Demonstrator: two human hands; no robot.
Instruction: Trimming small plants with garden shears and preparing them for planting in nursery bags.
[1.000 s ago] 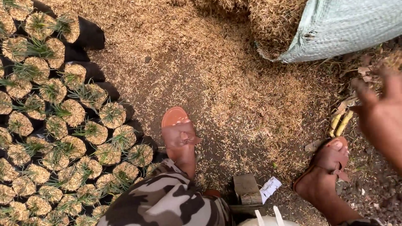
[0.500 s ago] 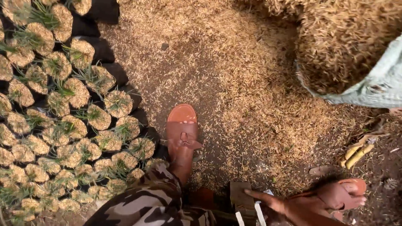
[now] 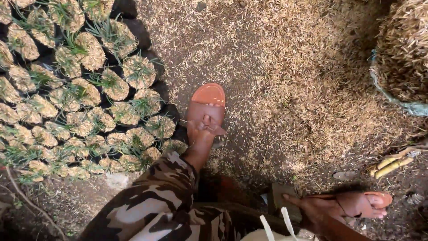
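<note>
from where i watch, the far left is filled by a block of small black nursery bags topped with pale husk and green seedlings (image 3: 80, 102), packed touching one another in tight rows, i judge so they prop each other upright. their right edge runs diagonally down toward the middle, and there is no gap to step into among them.

just beside that edge stands the left foot in an orange-brown leather sandal (image 3: 204, 122), toes pointing up the frame, planted on the husk-strewn brown ground (image 3: 276, 89); the camouflage-patterned trouser leg (image 3: 156, 205) rises from it toward the camera. the left hand is nowhere in view.

right of the sandal lies the widest open strip, bare but for scattered husk, running up the frame with room to move.

low down, the right hand (image 3: 318, 209) rests with fingers stretched flat along the top of a small grey-brown rectangular block (image 3: 281, 200), which sits on the ground between the two feet; whether it is gripping or merely touching i cannot tell. two white straps (image 3: 276, 225) show at the bottom edge. the right foot in a matching sandal (image 3: 368, 203) lies just beyond the hand.

at the upper right, a pale green woven sack full of husk (image 3: 401, 58) closes that side, with yellowish stalks (image 3: 390, 164) below it.
</note>
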